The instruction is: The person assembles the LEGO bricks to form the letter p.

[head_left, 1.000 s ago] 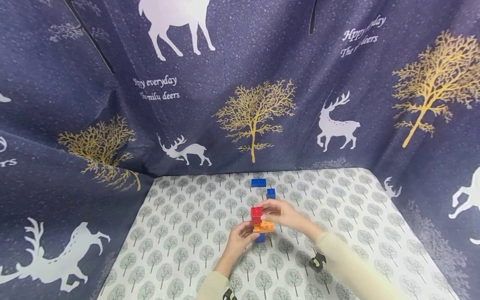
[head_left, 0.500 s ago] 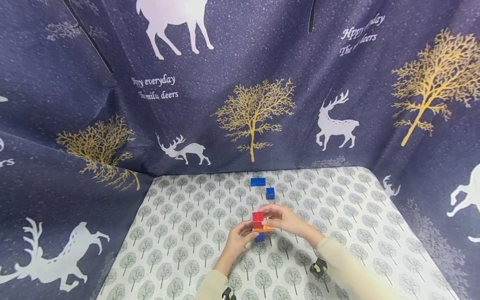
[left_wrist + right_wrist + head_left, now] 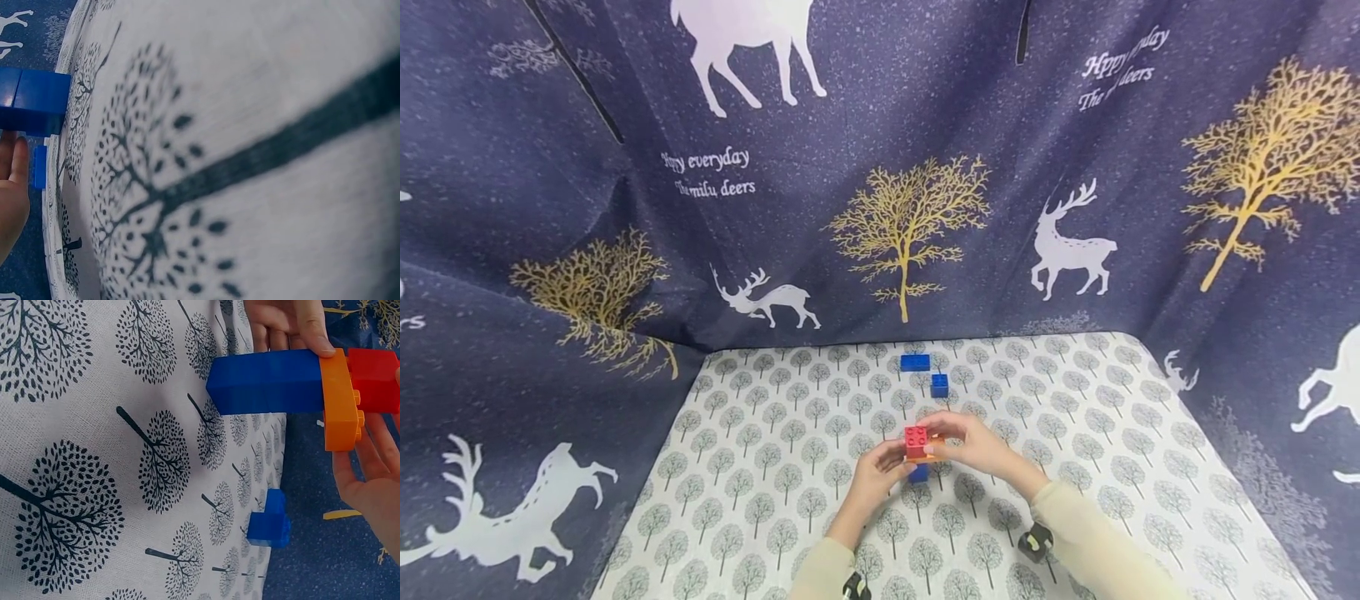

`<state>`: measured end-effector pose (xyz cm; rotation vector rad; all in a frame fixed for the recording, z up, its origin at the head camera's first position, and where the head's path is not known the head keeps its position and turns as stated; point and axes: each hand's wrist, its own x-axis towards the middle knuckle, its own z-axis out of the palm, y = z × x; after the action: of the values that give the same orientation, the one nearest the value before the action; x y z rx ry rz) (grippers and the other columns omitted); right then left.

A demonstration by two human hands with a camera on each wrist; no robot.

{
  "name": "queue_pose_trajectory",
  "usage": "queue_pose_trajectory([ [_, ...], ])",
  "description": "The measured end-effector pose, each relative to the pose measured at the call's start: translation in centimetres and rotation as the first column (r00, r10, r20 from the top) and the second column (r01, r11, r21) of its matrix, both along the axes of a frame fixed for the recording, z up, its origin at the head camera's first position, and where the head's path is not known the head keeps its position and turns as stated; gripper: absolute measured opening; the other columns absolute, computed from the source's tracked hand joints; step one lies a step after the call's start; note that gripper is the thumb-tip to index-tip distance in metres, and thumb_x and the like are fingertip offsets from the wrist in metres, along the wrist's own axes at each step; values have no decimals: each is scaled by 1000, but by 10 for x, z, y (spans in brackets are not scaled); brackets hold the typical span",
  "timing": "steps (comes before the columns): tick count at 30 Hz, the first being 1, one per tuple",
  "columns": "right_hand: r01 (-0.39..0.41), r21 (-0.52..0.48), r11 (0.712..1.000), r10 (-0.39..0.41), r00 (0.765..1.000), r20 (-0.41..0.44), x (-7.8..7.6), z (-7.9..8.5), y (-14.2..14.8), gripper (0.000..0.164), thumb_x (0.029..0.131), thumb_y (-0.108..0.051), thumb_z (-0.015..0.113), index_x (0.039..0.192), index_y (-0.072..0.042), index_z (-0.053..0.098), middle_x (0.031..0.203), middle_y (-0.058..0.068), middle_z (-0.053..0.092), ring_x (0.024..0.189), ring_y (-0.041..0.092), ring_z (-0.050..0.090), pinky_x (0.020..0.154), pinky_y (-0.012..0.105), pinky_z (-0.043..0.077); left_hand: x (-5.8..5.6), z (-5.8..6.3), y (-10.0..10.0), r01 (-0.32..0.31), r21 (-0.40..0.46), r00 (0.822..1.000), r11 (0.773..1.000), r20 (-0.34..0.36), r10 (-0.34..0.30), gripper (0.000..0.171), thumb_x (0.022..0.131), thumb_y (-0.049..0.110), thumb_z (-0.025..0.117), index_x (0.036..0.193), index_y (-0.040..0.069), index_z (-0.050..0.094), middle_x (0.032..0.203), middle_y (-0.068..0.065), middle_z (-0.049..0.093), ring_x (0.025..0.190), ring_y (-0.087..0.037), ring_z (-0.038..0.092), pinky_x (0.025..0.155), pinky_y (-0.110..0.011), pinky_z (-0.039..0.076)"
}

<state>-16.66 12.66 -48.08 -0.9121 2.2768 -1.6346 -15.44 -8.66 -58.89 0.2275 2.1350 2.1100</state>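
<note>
A blue brick column (image 3: 269, 381) stands on the table, and an orange brick (image 3: 339, 403) lies across its top, jutting out to the right. Over the column, a red brick (image 3: 916, 441) sits on one end of the orange brick; bare studs show beside it in the right wrist view. My left hand (image 3: 876, 477) holds the stack from the left, its thumb at the join between blue and orange. From the right, my right hand (image 3: 973, 442) pinches the red brick between thumb and fingers, partly hiding the orange one. The left wrist view shows the column's blue lower part (image 3: 37, 100).
Farther back on the table lie a small blue brick (image 3: 939, 386) and a longer blue brick (image 3: 915, 362). A tree-patterned cloth (image 3: 760, 500) covers the table. Behind it hangs a dark blue curtain (image 3: 850, 250) with deer and trees.
The right hand has come down slightly with the red brick, which has gone from just above the orange brick onto it. The left hand has stayed at the stack.
</note>
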Motion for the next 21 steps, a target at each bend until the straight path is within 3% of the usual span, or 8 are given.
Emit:
queue_pose_trajectory([
  [9,20,-14,1000,-20,999,30,3,1,-3,37,88,-3,66,123,4,58,116,19,65,106,36,61,98,60,45,0,2,-2,5,-8,1000,1000,7,-5,44,83,14,74,124,4,60,125,-13,63,117,-27,59,100,-26,48],
  [16,1,-46,999,-1,1000,13,0,-3,-4,37,87,-2,66,123,5,58,116,19,65,106,36,61,96,58,48,8,26,-3,35,8,998,999,-44,-35,41,84,6,72,121,-5,59,123,-22,62,116,-34,58,101,-34,48],
  [21,5,-76,997,-4,1000,14,0,-6,-4,36,87,-1,66,121,6,59,116,20,64,106,36,60,95,59,48,9,31,-3,46,14,998,999,-39,-45,42,84,6,72,122,-5,58,124,-22,61,117,-35,58,102,-35,47],
])
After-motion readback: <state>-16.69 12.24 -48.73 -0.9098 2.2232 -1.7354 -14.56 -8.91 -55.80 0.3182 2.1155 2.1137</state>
